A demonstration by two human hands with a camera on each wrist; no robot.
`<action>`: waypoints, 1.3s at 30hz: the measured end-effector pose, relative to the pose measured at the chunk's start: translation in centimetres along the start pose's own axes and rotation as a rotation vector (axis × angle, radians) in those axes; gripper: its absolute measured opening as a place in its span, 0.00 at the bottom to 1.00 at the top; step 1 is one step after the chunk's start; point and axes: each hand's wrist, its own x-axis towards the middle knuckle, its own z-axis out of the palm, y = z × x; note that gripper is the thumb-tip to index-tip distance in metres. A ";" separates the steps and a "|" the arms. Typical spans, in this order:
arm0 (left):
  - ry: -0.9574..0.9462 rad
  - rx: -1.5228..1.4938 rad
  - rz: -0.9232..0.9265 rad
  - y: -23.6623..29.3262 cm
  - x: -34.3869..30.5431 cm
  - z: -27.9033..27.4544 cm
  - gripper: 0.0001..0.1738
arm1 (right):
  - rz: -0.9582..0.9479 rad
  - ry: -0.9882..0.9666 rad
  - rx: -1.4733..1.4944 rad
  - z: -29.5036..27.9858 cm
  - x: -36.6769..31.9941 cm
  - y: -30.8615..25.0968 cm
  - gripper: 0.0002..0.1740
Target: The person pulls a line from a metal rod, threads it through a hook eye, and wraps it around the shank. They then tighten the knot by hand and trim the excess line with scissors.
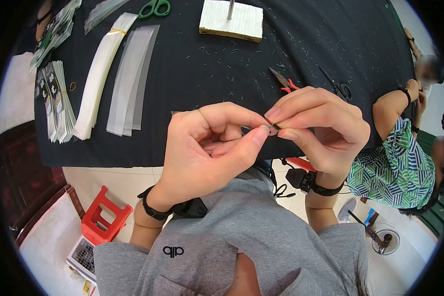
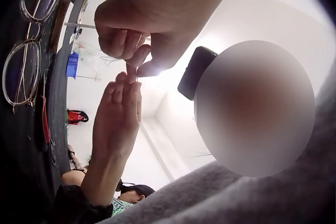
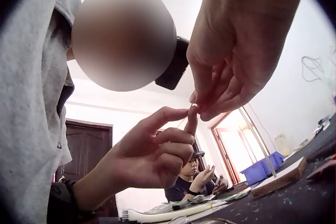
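Observation:
Both hands meet just above the near edge of the black table [image 1: 241,64]. My left hand [image 1: 262,129] pinches a small dark metal ring [image 1: 273,130] between thumb and forefinger, its other fingers curled into the palm. From the other side my right hand [image 1: 277,125] pinches the same ring with thumb and forefinger. In the left wrist view the left hand [image 2: 137,65] comes down from the top and the right hand [image 2: 129,78] reaches up to it. The right wrist view shows the right hand [image 3: 197,103] above and the left hand [image 3: 190,115] below, fingertips touching; the ring is too small to make out there.
On the table lie clear plastic sleeves [image 1: 130,79], a stack of printed cards [image 1: 56,101], green scissors [image 1: 155,7], a foam block with a rod [image 1: 232,19], red-handled pliers [image 1: 283,81] and black scissors [image 1: 338,86]. Another person [image 1: 399,153] sits at the right. A red stool [image 1: 103,217] stands below.

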 end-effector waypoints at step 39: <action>0.115 0.105 0.023 -0.7 -0.3 -2.6 0.05 | 0.291 0.195 -0.755 -5.0 -3.3 2.9 0.08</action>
